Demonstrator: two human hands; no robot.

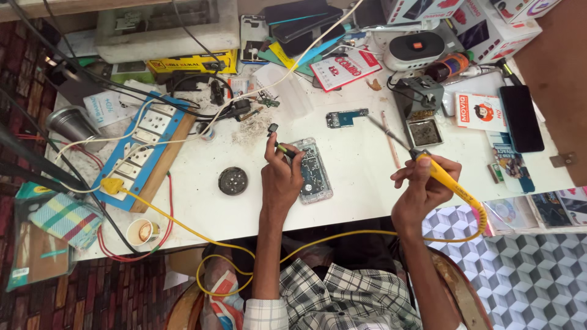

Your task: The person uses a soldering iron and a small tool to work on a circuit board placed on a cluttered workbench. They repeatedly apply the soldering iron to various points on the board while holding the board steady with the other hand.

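Holding yellow soldering iron [441, 174] in right hand [422, 189], left hand [280, 174] gripping tweezers [273, 139], opened phone [310, 170]

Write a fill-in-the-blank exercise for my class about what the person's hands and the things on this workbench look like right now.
1. The right hand holds a soldering iron with a ____ handle.
2. The left hand rests over an opened ____ lying on the white table.
3. The iron's yellow cable runs to the blue ____ at the table's left side.
4. A paper ____ stands near the table's front left edge.

Missing words: yellow; phone; power strip; cup
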